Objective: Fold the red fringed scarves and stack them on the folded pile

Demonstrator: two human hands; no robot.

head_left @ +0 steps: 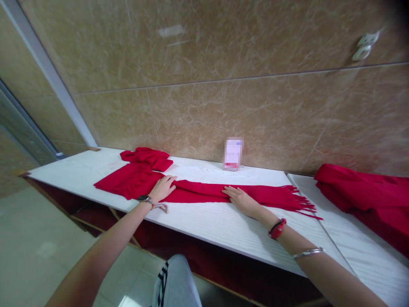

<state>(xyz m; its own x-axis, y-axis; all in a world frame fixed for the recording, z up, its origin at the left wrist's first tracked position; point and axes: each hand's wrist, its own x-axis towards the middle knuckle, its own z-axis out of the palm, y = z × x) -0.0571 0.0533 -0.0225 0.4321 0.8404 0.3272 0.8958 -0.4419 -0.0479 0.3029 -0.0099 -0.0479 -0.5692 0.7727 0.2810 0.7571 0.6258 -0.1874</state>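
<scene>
A red scarf (204, 192) lies lengthwise along the white counter (204, 217), its fringed end toward the right. Part of its upper edge looks folded over between my hands. My left hand (162, 187) rests on the scarf's left part, fingers stretched out, beside a bunched red heap of cloth. My right hand (241, 199) presses on the scarf's middle from the near edge, its fingers extended and lying flat. Neither hand grips the fabric. Whether the bunched red cloth (145, 160) at the left belongs to the same scarf, I cannot tell.
More red cloth (364, 192) is piled on the counter at the right. A blurred pinkish, phone-like upright object (233, 154) leans against the marble wall (191, 115). Open shelves (179, 243) run beneath the counter. A socket (366, 46) is high on the right.
</scene>
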